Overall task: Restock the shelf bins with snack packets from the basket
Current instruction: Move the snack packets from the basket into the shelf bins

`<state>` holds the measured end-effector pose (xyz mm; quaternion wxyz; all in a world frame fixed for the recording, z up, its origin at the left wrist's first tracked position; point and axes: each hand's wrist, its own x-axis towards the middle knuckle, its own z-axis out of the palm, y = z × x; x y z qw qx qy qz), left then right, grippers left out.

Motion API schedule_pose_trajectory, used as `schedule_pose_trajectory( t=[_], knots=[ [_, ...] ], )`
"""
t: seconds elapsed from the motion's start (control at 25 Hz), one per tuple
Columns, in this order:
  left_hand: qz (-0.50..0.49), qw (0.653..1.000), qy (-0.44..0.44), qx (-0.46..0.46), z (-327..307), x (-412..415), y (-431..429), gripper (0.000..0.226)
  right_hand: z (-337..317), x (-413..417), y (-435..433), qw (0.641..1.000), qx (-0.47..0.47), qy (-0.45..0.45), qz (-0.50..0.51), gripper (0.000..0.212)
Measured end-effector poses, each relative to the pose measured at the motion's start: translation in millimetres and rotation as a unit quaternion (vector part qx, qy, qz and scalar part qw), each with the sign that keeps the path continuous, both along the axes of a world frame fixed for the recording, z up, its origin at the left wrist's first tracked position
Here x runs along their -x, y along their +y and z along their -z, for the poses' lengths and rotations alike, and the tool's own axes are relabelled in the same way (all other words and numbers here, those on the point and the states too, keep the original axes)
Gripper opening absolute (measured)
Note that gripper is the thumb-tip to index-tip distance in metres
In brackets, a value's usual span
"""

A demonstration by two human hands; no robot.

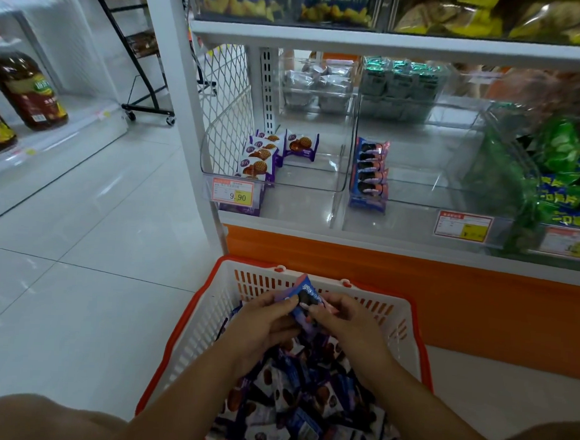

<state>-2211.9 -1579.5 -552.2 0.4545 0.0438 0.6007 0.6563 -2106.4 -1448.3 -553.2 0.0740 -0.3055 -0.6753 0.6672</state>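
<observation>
A white and orange basket [212, 303] sits on the floor below me, full of several purple and blue snack packets [307, 407]. Over it, my left hand [260, 325] and my right hand [341, 318] both pinch one blue cookie packet [303, 295] between them. On the shelf ahead, a clear bin [303, 187] at the left holds a row of purple waffle packets [261, 158]. The clear bin [415, 202] beside it holds a stack of blue cookie packets [370, 173] at its left wall.
A bin of green packets [556, 171] fills the right of the shelf. Price tags [232, 191] hang on the bin fronts. An orange base panel [445, 293] runs under the shelf. Oil bottles [28, 88] stand on a low shelf at the left, with a wheeled black rack [147, 107] behind.
</observation>
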Motion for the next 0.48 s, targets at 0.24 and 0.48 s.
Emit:
schedule_pose_trajectory(
  t=[0.24, 0.48],
  knots=[
    [-0.01, 0.996, 0.092, 0.001, -29.6, 3.5, 7.5, 0.023, -35.2, -0.4, 4.5, 0.998, -0.054, 0.018, 0.001, 0.024],
    [0.042, 0.913, 0.405, 0.021, -115.8, 24.3, 40.6, 0.027, -140.0, 14.9, 59.8, 0.968, -0.239, 0.067, 0.035, 0.024]
  ],
)
